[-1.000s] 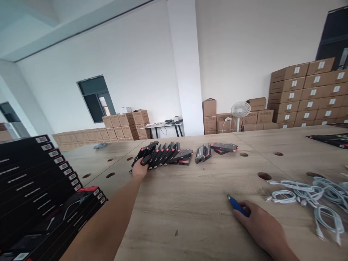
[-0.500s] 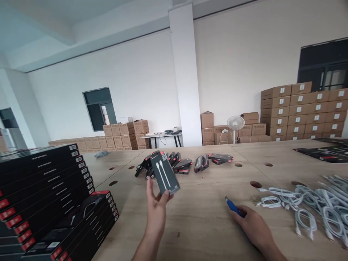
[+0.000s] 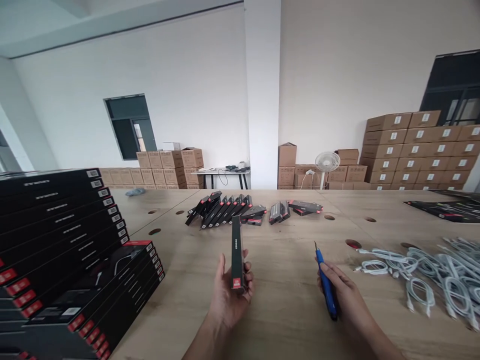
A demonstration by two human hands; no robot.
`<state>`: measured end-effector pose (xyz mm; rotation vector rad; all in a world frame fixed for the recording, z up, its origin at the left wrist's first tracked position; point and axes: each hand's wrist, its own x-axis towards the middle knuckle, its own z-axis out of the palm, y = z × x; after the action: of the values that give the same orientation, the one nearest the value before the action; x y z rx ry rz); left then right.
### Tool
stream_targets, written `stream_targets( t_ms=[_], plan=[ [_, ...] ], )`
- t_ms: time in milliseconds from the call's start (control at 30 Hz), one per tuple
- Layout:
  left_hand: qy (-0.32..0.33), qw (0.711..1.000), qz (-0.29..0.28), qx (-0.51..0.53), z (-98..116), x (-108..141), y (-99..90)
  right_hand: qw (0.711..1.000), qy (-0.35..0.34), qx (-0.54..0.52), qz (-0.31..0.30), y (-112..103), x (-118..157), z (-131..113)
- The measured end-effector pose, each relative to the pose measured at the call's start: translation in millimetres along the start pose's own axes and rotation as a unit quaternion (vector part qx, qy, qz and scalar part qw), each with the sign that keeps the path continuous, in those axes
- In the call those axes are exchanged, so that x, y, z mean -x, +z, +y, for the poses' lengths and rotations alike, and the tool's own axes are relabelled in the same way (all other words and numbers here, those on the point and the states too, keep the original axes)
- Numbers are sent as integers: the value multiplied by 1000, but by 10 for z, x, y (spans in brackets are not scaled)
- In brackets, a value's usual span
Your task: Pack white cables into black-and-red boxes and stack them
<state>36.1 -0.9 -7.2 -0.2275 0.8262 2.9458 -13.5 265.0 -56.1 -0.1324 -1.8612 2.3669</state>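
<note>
L hand (image 3: 229, 306) gripped slim blk box (image 3: 236, 252), fingers curled, above near-ctr table (image 3: 279, 305). Box prob. light, stiff card, slightly slick, crushable; long sides, mid-length, seemed best hold. R hand (image 3: 347, 291) closed round blue cutter (image 3: 327, 287), right of box.

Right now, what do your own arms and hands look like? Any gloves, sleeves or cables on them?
The left hand and right hand are bare, ordinary human hands without gloves. No sleeve, watch, cable or marking shows on either arm as far as the view reaches. I can make out no rings on the fingers.
</note>
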Motion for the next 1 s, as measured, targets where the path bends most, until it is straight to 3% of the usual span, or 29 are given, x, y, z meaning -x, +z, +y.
stream_targets(
  t_ms=[100, 233, 500, 600, 700, 867, 1000],
  plan=[
    [12, 997, -65, 34, 14, 21, -49, 996, 36, -75, -26, 51, 70, 20],
    [5, 988, -145, 53, -5, 41, -72, 996, 44, -55, -59, 90, 143, 25],
    [3, 989, -149, 3, -68, 59, -9, 998, 12, 10, -57, 125, 193, -59],
    [-4, 988, -153, 3, -89, 27, -13, 995, -38, 77, -59, 165, 227, -113],
    [-9, 991, -132, -5, -102, 11, 12, 977, -136, 136, -88, 247, 318, -140],
    [-35, 996, -52, -59, -150, 5, 69, 910, -283, 257, -159, 385, 551, -134],
    [-62, 989, -109, -78, -178, 16, 69, 879, -305, 318, -182, 440, 657, -148]
  ],
)
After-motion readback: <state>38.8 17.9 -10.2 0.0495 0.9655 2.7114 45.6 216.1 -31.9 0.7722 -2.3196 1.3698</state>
